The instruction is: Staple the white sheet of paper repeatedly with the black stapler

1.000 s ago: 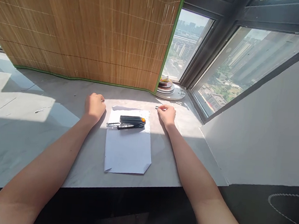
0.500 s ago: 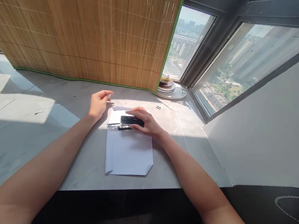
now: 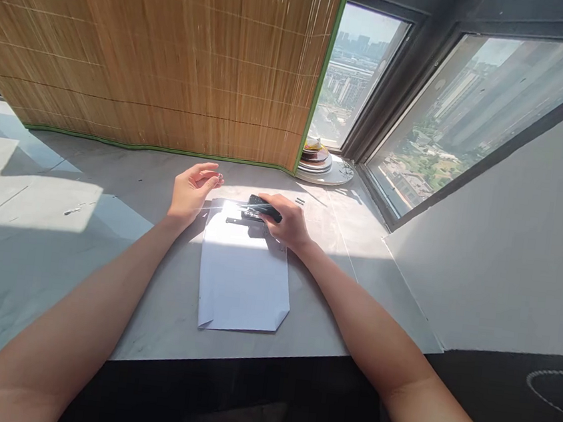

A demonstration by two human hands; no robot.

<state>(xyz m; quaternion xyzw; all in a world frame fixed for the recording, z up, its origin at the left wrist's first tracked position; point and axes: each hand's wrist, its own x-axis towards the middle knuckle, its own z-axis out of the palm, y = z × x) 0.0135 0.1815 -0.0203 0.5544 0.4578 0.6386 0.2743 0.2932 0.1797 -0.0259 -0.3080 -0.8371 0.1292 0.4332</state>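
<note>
My right hand (image 3: 289, 221) is closed around a black stapler (image 3: 256, 205), lifted over the far part of the white paper (image 3: 243, 287). The stapler's top and lower arm look spread apart, and a bright glint lies across it. To its left, my left hand (image 3: 188, 196) is raised above the counter with thumb and fingertips pinched together. A tiny thing seems to be at its fingertips, too small to name. The paper lies flat with folded lower corners, partly under the stapler's shadow.
Two short staple strips (image 3: 300, 201) rest on the marble-look counter (image 3: 161, 306) beyond my right hand. Stacked plates (image 3: 316, 164) stand in the window corner. A bamboo blind (image 3: 167, 58) hangs along the back. Small scraps (image 3: 73, 212) lie at the left.
My right hand has picked the stapler up off the paper and now grips it, a little farther away. My left hand has shifted slightly right towards it.
</note>
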